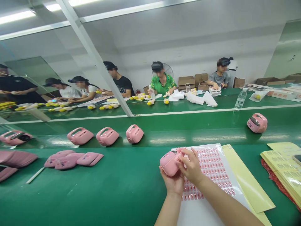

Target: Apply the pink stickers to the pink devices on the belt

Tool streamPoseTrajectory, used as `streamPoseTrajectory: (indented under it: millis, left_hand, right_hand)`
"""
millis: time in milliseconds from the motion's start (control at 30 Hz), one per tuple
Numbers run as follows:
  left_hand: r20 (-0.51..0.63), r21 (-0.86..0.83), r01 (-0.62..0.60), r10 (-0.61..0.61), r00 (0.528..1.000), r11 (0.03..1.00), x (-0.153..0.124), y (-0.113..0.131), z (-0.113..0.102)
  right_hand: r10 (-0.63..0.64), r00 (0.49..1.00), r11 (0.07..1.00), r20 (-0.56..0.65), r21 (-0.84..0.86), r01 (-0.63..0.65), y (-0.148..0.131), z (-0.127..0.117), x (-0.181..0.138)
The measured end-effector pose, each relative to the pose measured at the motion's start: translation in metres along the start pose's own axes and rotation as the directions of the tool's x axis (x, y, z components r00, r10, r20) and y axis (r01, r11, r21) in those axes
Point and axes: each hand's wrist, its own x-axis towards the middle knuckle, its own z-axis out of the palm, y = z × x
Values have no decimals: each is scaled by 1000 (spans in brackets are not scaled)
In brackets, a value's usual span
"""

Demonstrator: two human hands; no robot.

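Observation:
My left hand [173,182] cups a small pink plastic toy housing [169,162] from below, above the green table. My right hand [191,166] is closed on the housing's right end, fingertips pinched at its top edge. Under both hands lies a white sheet of small pink stickers [213,166]. Whether a sticker sits between my fingers cannot be made out.
Three pink housings [107,136] stand in a row on the conveyor belt, one more [257,122] at the right. Flat pink shells [70,159] lie at the left. Yellow backing sheets [283,163] lie at the right. A water bottle [240,99] stands beyond. Several people work across the line.

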Motion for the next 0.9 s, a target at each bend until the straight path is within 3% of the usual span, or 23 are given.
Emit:
streamPoseTrajectory:
  millis: [100, 233, 433, 533, 633, 767, 900]
  left_hand:
    - [8, -11, 7, -7, 1000, 1000, 1, 1, -2]
    - [1, -57, 18, -18, 1000, 998, 2, 1, -4]
    - [215, -89, 8, 11, 977, 996, 2, 1, -4]
    - [228, -50, -13, 24, 973, 999, 2, 8, -4]
    - [174, 26, -71, 66, 983, 997, 3, 16, -6]
    - [95, 127, -143, 131, 987, 982, 8, 18, -8]
    - [92, 303, -201, 181, 979, 931, 11, 13, -7]
  right_hand:
    - [-9, 1000, 1000, 26, -9, 10, 4, 1, 0]
    - [170, 985, 976, 23, 132, -172, 4, 8, -3]
    - [352, 920, 813, 173, 431, -392, 1, 13, 1]
    - [488, 818, 776, 305, 277, -567, 19, 11, 19]
    - [614, 709, 744, 347, 45, -667, 48, 11, 39]
    - [637, 672, 736, 379, -40, -675, 72, 18, 48]
    - [658, 655, 710, 371, -17, -704, 76, 19, 50]
